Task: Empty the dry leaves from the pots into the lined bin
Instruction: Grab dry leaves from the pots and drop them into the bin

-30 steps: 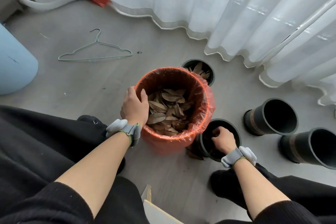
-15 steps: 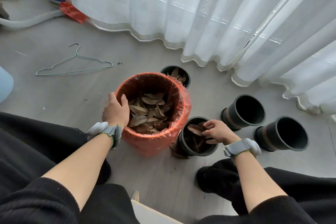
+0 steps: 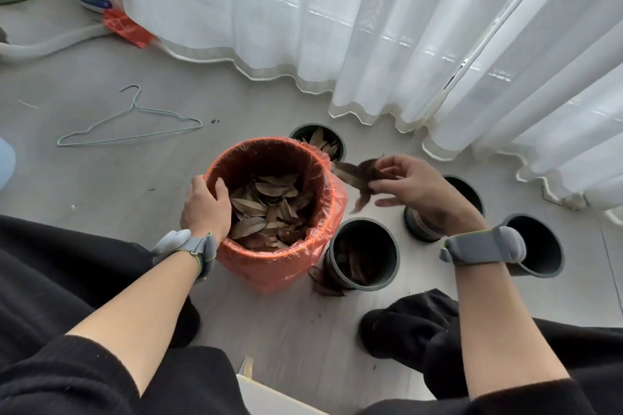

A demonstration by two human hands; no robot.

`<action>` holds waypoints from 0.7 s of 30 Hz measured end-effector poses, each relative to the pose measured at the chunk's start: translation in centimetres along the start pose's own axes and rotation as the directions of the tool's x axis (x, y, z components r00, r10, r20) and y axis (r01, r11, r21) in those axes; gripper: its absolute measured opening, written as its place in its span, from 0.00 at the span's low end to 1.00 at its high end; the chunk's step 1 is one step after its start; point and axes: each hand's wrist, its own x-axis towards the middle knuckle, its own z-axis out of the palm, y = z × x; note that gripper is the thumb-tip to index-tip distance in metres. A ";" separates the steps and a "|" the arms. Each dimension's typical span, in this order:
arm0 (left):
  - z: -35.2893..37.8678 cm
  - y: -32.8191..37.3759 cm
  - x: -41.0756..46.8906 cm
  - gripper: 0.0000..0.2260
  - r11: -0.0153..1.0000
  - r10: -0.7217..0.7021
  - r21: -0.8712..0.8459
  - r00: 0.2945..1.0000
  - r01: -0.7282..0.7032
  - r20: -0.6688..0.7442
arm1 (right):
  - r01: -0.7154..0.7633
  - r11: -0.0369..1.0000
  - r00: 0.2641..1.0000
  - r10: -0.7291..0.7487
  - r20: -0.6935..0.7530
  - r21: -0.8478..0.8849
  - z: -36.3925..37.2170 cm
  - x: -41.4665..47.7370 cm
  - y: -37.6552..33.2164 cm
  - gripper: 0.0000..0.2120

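The bin [image 3: 269, 266] with an orange liner stands on the floor, partly filled with dry leaves. My left hand [image 3: 205, 209] grips its near-left rim. My right hand [image 3: 414, 189] pinches a bunch of dry brown leaves [image 3: 354, 175], raised just right of the bin's rim. Right of the bin stands a dark pot [image 3: 362, 253] with a few leaves at its bottom. Behind the bin, another pot [image 3: 318, 141] holds leaves. Two more dark pots [image 3: 536, 246] [image 3: 468, 192] stand at the right, the nearer one partly hidden by my right wrist.
A white curtain [image 3: 371, 27] hangs along the back and right. A green wire hanger [image 3: 131, 125] lies on the floor at the left. A few leaves [image 3: 323, 283] lie on the floor beside the near pot. My dark-clothed legs fill the lower view.
My right hand has come up out of the near pot with a bunch of leaves and moved toward the bin's rim. My left hand has stayed on the rim.
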 end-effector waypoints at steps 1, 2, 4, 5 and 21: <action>0.0 0.0 0.0 0.17 1.000 -0.003 -0.003 1.000 0.003 0.001 | 0.064 0.997 0.998 -0.064 -0.006 -0.032 1.0 0.0 -1.1 0.12; 0.0 0.0 -0.1 0.17 1.000 -0.005 -0.005 1.000 0.005 0.004 | 0.127 0.990 0.992 -0.128 -0.009 -0.066 2.2 -0.1 -1.9 0.10; 0.0 0.1 -0.2 0.17 1.000 0.000 -0.008 1.000 0.000 0.010 | 0.228 0.964 0.973 -0.229 0.009 -0.138 4.3 -0.2 -2.7 0.08; -0.1 0.1 -0.2 0.17 1.000 0.003 -0.011 1.000 -0.003 0.011 | 0.261 0.949 0.965 -0.262 0.018 -0.176 5.1 -0.1 -2.7 0.09; 0.0 0.8 -0.1 0.16 1.000 -0.014 0.026 1.000 0.014 -0.023 | -0.475 0.637 0.858 0.488 -0.160 -0.607 7.9 4.4 16.9 0.36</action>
